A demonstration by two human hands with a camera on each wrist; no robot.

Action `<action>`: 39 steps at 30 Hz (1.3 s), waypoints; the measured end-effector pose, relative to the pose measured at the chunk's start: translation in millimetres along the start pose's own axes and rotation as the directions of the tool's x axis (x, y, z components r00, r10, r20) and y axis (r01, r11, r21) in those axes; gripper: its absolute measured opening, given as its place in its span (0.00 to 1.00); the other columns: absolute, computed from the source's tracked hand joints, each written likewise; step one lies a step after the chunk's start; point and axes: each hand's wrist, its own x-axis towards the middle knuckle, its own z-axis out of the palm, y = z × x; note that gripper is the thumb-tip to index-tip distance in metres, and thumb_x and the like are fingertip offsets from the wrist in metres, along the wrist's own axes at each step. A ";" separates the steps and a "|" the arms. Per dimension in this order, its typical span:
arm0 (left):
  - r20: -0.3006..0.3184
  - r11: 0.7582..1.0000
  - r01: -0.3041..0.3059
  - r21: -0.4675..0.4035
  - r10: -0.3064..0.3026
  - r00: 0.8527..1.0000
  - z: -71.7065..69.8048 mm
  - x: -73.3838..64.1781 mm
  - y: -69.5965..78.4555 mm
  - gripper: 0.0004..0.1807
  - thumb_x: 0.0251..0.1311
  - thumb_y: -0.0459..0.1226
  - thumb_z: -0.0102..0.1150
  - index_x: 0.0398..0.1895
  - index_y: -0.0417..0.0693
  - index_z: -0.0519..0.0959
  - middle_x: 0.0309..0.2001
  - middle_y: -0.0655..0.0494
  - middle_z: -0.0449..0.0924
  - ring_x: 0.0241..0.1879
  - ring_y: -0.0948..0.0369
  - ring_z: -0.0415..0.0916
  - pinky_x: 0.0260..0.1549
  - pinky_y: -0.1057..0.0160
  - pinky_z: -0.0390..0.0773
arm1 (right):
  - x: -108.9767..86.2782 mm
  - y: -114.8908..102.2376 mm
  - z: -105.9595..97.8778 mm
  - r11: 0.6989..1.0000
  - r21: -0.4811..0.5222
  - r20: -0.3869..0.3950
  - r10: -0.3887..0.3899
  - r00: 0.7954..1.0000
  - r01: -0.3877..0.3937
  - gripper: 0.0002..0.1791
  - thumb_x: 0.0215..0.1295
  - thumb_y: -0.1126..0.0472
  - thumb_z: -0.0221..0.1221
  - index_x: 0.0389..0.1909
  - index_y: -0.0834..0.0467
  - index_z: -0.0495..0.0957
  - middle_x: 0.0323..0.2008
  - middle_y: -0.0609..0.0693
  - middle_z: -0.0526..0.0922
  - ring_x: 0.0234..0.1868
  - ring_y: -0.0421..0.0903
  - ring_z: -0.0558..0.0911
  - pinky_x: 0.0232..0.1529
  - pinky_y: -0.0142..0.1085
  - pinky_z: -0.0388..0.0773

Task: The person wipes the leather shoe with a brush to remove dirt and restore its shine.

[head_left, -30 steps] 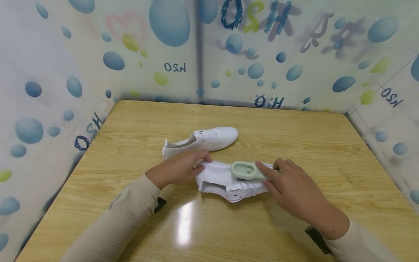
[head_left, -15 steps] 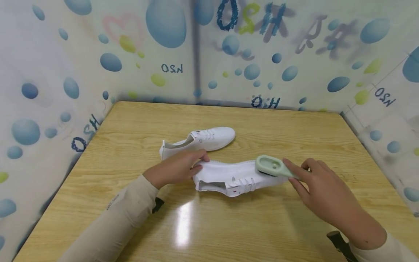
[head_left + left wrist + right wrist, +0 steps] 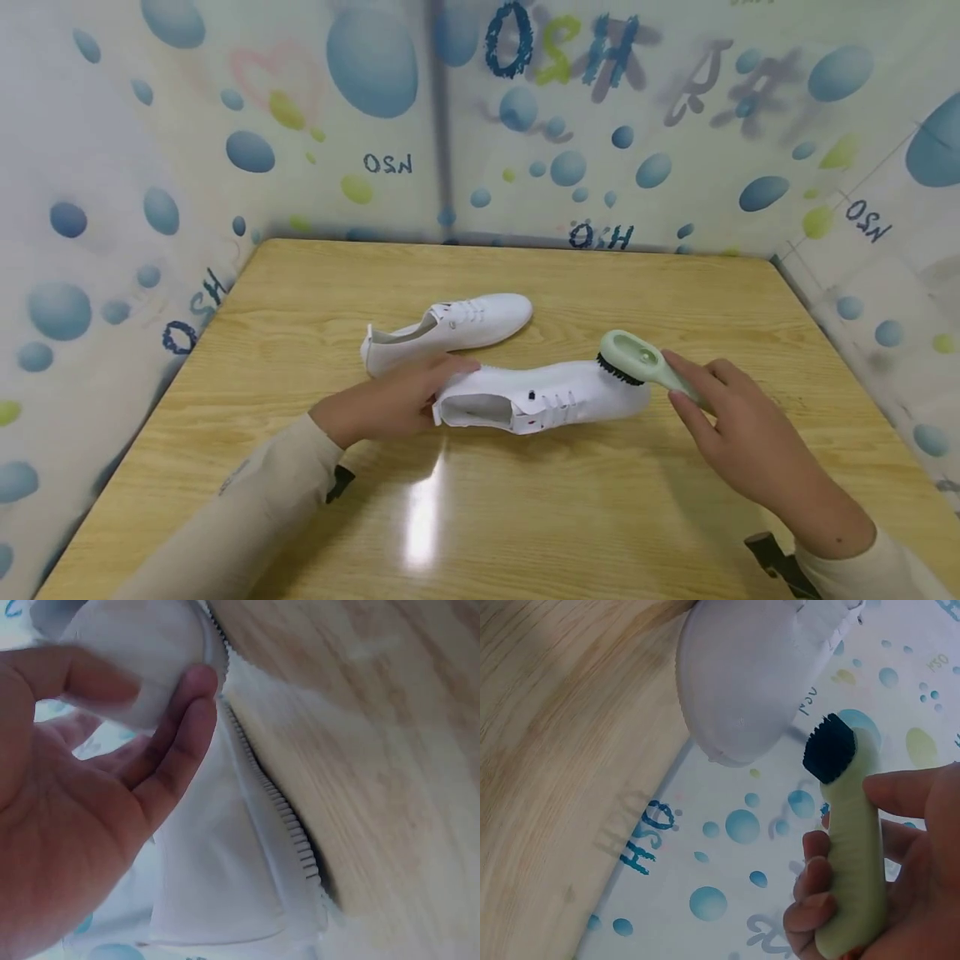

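- The left hand [image 3: 401, 397] holds the near shoe [image 3: 558, 385] at its heel.
- The right hand [image 3: 757, 446] grips the green brush [image 3: 662, 370], right of that shoe's toe.

Near shoe [image 3: 739, 682] cut off by right wrist view's top edge; left hand [image 3: 90, 799] partly blurred, left wrist view.

I see a wooden tabletop [image 3: 600, 500] with a bright reflection [image 3: 422, 521]. Behind it, I see a pale wall covering [image 3: 480, 125], printed with blue drops [image 3: 372, 62] and a pink heart [image 3: 276, 65].
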 end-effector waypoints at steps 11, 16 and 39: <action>-0.084 0.972 0.236 0.020 -0.233 0.969 13.5 21.6 2.8 0.35 0.48 0.33 0.78 0.61 0.50 0.75 0.55 0.54 0.80 0.56 0.57 0.77 0.56 0.55 0.77 | -0.4 6.1 5.1 0.983 0.181 0.101 0.021 0.995 -0.040 0.26 0.78 0.50 0.49 0.74 0.51 0.65 0.41 0.51 0.75 0.26 0.39 0.66 0.24 0.31 0.65; -0.067 0.938 0.345 0.015 -0.343 0.937 19.3 37.5 3.7 0.33 0.50 0.39 0.77 0.62 0.47 0.76 0.50 0.54 0.84 0.46 0.62 0.79 0.48 0.59 0.79 | -0.5 6.7 9.1 0.981 0.192 0.185 -0.029 0.982 -0.007 0.26 0.78 0.49 0.50 0.73 0.51 0.66 0.43 0.48 0.77 0.28 0.36 0.68 0.26 0.31 0.66; 0.039 0.871 0.475 0.126 -0.483 0.875 40.2 149.4 15.1 0.26 0.58 0.58 0.67 0.43 0.46 0.78 0.30 0.56 0.81 0.28 0.62 0.77 0.27 0.62 0.74 | -2.8 7.8 16.1 0.983 0.183 0.306 -0.043 0.951 -0.015 0.25 0.76 0.50 0.53 0.70 0.50 0.70 0.42 0.45 0.75 0.29 0.36 0.68 0.28 0.30 0.67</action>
